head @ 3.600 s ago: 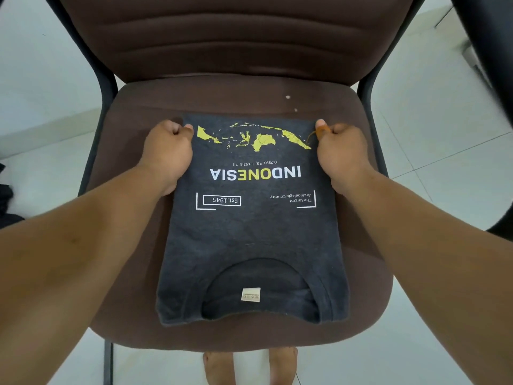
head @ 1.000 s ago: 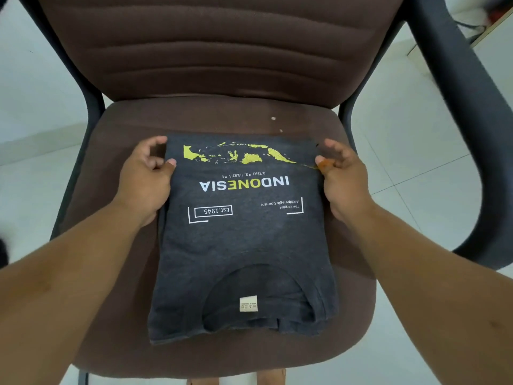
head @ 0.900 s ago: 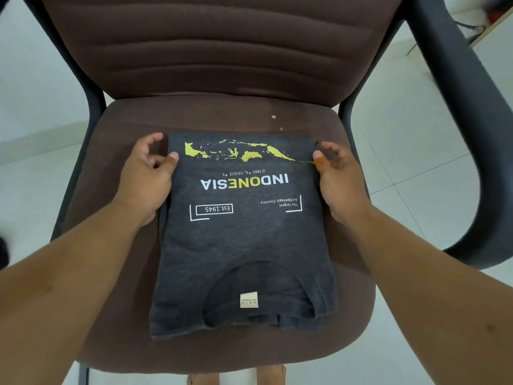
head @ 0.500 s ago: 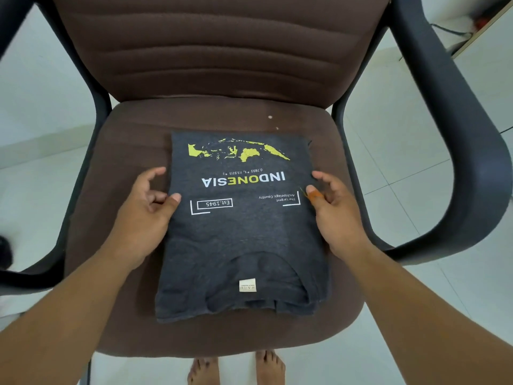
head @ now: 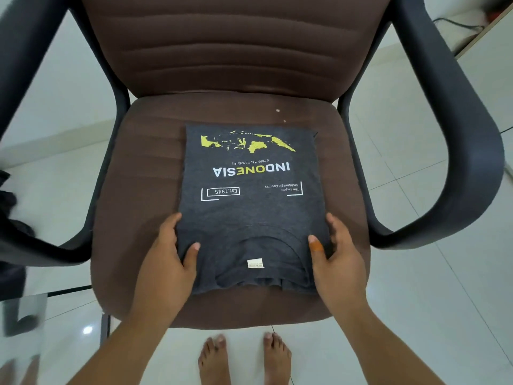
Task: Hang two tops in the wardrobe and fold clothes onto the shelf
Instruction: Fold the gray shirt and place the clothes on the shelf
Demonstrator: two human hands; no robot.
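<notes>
— Grey cotton, folded to a neat rectangle: that was the shirt (head: 249, 207), lying flat on the seat of the brown chair (head: 138, 218), collar end nearest the person, its map and lettering upside down to the head camera. Why on a chair?

— Probably because the padded seat gave a broad, flat place to fold on at a handy height. The wardrobe and shelf were nowhere in that one view.

— And the hands?

— Left hand (head: 169, 262) lay at the near left edge, thumb on top of the cloth, fingers along the side and seemingly tucked under it. Right hand (head: 337, 259) mirrored it at the near right edge, thumb on top beside the collar, with an orange mark on it. Each grip looked like a pinch on the folded stack, thumb above and fingers below, though the fingertips beneath were hidden.

— Why hold both sides near the collar?

— I'd judge it was to lift the bundle evenly, so the layers stayed together and the fold did not slide open. A one-sided hold would likely let the far end droop.

— Anything else about?

— Black armrests either side, pale floor tiles (head: 416, 315), bare feet (head: 244, 357) below the seat, and something dark at the left edge, too blurred to tell.
</notes>
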